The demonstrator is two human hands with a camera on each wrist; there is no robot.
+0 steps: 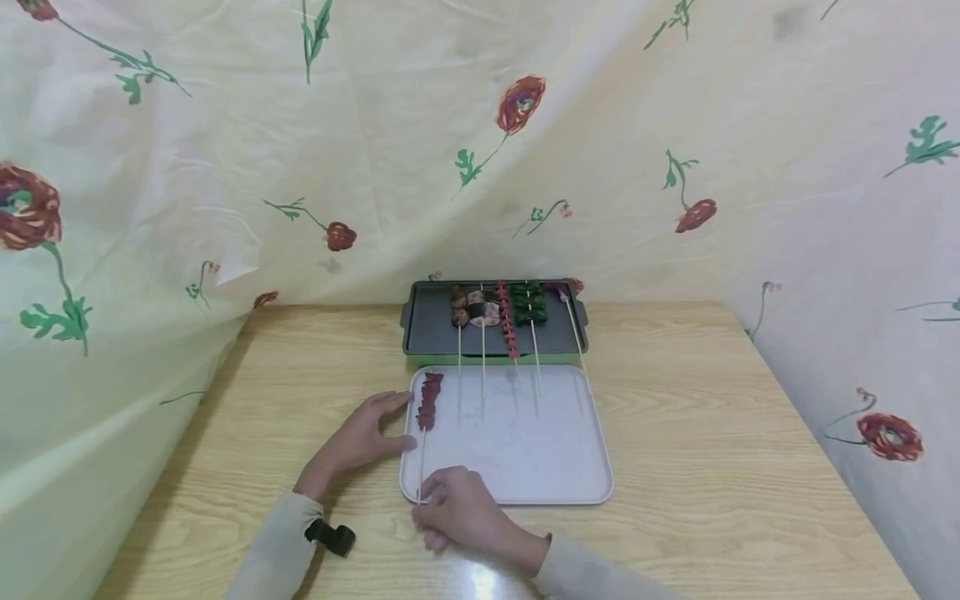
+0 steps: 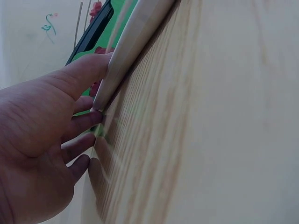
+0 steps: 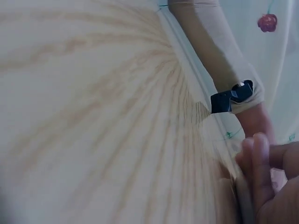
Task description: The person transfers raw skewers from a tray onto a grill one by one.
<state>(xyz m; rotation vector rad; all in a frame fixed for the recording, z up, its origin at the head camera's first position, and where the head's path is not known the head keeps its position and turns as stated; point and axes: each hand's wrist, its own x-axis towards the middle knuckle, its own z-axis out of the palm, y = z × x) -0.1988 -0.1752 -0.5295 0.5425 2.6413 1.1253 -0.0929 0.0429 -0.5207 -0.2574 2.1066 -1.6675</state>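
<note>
A meat skewer [image 1: 428, 402] with dark red pieces lies along the left side of a white tray [image 1: 525, 450]. My right hand [image 1: 468, 510] is at the tray's near left corner and pinches the lower end of its stick. At the tray's left edge is my left hand [image 1: 362, 435], fingers spread and the thumb at the rim. In the left wrist view the thumb of this left hand [image 2: 32, 121] touches the tray's side [image 2: 135, 42]. The right wrist view shows only part of the right hand [image 3: 278, 186]; the stick cannot be made out there.
Behind the tray stands a black grill plate [image 1: 431, 337] on a green base. Several skewers lie across it, among them a green one [image 1: 528, 302] and a thin red one [image 1: 506, 321], their sticks reaching over the tray. A flowered cloth [image 1: 360, 150] hangs behind the wooden table [image 1: 690, 433].
</note>
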